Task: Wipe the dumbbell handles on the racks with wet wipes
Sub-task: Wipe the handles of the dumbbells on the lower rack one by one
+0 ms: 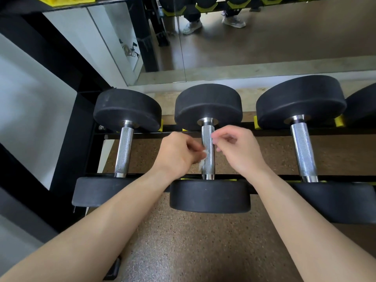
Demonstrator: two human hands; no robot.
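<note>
Four dumbbells (124, 151) (208, 155) (303, 151) (364, 102), two hands (175, 153) (240, 151), one wet wipe (202, 162)

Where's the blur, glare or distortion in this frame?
Head view: motion blur smears the fingers of the right hand and the wipe held by the left hand; bright glints on the middle handle; wide-angle lens bows the rack rail.

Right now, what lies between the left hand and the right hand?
In the head view, the middle dumbbell handle runs between the left hand and the right hand; the left hand holds a white wipe against it.
</note>
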